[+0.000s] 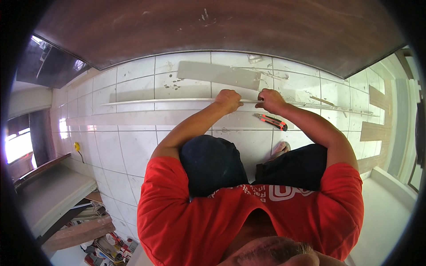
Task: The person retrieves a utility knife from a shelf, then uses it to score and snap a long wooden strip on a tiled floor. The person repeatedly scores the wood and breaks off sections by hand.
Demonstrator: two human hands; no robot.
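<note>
Both of my hands grip a long, thin, pale strip (171, 100) that runs from left to right above the tiled floor. My left hand (228, 101) closes around it just left of centre. A short way to the right, my right hand (270, 101) is closed on it too, thumb and fingers curled. The fingers partly hide the strip between the hands, so I cannot tell whether it is whole there. An orange and black utility knife (273, 122) lies on the floor just below my right hand. Beyond my hands lies a flat grey plank (217, 74).
A large dark brown panel (213, 26) spans the far side. Brown wood pieces (375, 131) lie at the right. On the left are a yellow tape measure (77, 146), a grey-topped slab (57, 190) and a heap of tools and scraps (108, 248). Debris dots the tiles.
</note>
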